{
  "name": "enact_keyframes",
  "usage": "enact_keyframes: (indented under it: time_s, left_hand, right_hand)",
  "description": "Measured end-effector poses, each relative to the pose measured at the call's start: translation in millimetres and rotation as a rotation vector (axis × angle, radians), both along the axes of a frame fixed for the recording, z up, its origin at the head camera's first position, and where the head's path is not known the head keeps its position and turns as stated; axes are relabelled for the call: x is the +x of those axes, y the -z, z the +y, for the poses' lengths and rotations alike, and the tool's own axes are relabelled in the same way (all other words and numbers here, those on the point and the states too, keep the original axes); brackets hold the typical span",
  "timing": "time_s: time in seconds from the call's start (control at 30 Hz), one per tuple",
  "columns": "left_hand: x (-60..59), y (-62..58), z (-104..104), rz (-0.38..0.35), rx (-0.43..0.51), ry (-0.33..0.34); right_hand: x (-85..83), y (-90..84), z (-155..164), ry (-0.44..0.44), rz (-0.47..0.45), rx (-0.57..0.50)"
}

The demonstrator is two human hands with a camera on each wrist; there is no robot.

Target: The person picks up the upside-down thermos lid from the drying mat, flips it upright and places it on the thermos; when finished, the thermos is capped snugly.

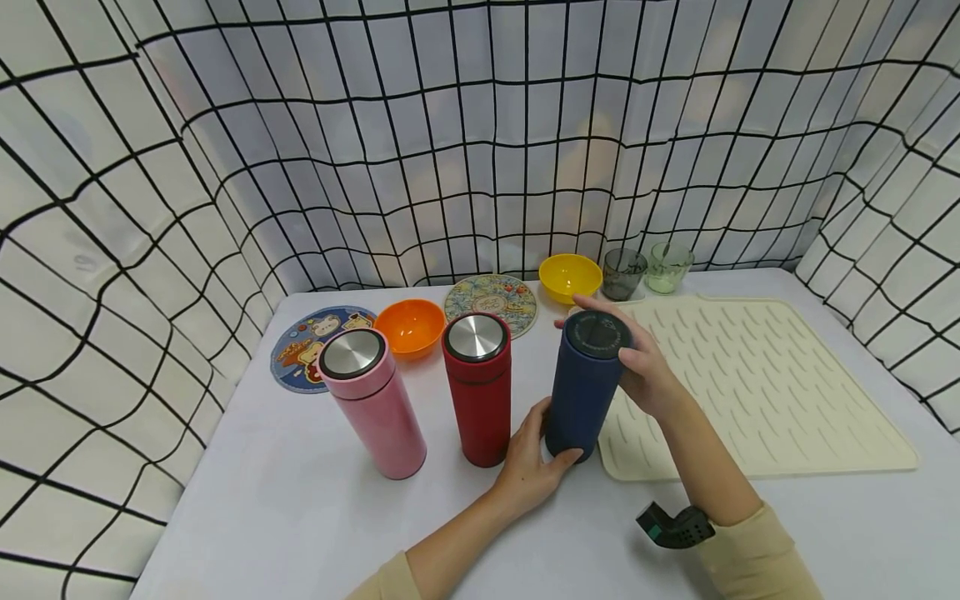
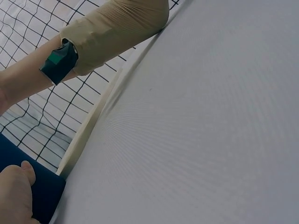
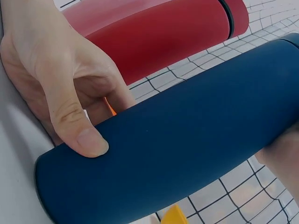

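A dark blue thermos flask (image 1: 583, 392) with a black-topped lid stands at the middle of the table, slightly tilted in the head view. My left hand (image 1: 531, 467) grips it low, thumb across the front near the base, as the right wrist view also shows. Around its upper end, just below the lid, my right hand (image 1: 645, 367) holds it from the right, with fingers reaching behind. To its left stands a red thermos flask (image 1: 482, 408) with a silver lid top, close to my left fingers. Farther left is a pink thermos flask (image 1: 382, 417).
An orange bowl (image 1: 410, 327), a blue cartoon placemat (image 1: 296, 354) and a round patterned mat (image 1: 480, 293) lie behind the flasks. Farther back are a yellow bowl (image 1: 570, 277), a dark glass (image 1: 622, 275) and a greenish glass (image 1: 667, 268). A cream ridged mat (image 1: 787, 400) covers the right side.
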State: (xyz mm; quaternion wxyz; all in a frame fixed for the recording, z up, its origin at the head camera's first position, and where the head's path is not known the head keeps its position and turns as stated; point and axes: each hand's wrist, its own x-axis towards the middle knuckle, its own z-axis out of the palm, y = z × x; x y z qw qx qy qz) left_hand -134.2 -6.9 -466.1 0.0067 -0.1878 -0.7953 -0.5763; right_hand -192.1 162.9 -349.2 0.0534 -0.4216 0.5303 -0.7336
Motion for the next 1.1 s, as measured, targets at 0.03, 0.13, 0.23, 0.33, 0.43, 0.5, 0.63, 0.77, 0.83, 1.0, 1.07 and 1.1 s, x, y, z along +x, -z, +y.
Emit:
enact_keyframes:
  time_s: [0.03, 0.13, 0.23, 0.33, 0.43, 0.5, 0.63, 0.77, 0.83, 1.0, 1.07, 1.1]
  left_hand:
    - [0.1, -0.1, -0.1, -0.006, -0.001, 0.000]
    - [0.2, -0.3, -0.2, -0.020, 0.001, 0.000]
    - [-0.2, 0.7, -0.6, 0.004, 0.007, 0.007]
    - [-0.4, 1.6, -0.8, 0.051, 0.012, 0.014]
    - [-0.7, 2.4, -0.6, 0.073, 0.016, 0.016]
    - [-0.7, 2.3, -0.3, 0.061, 0.014, 0.014]
    - [-0.6, 0.9, 0.1, 0.018, 0.005, 0.009]
    - [-0.8, 0.4, 0.1, 0.022, 0.003, 0.012]
    - [-1.3, 1.1, 0.0, 0.028, 0.007, 0.014]
    - [-1.4, 2.6, -0.5, 0.047, 0.013, 0.015]
    - [-1.0, 2.4, -0.6, 0.046, 0.013, 0.014]
    - [-0.9, 2.2, -0.5, 0.042, 0.014, 0.015]
  right_hand:
    - [-0.1, 0.4, 0.5, -0.009, -0.004, 0.000]
    - [-0.6, 2.6, 1.4, 0.004, 0.008, -0.012]
    - [-0.8, 4.4, 0.7, 0.061, 0.009, -0.028]
    - [-0.7, 4.4, -0.9, 0.129, -0.003, -0.016]
    - [-1.0, 3.6, -2.2, 0.146, 0.019, -0.004]
    - [-1.5, 2.5, -2.2, 0.105, 0.040, -0.011]
    - [-2.7, 1.7, -0.9, -0.001, 0.040, -0.045]
    - [-3.3, 2.7, -0.4, -0.012, 0.025, -0.068]
    - [-3.7, 3.4, -0.9, 0.011, 0.030, -0.078]
    - [-2.9, 4.7, -2.7, 0.084, 0.038, -0.088]
    - [-2.2, 4.6, -3.1, 0.116, 0.036, -0.078]
    - [-2.3, 4.5, -3.3, 0.125, 0.032, -0.067]
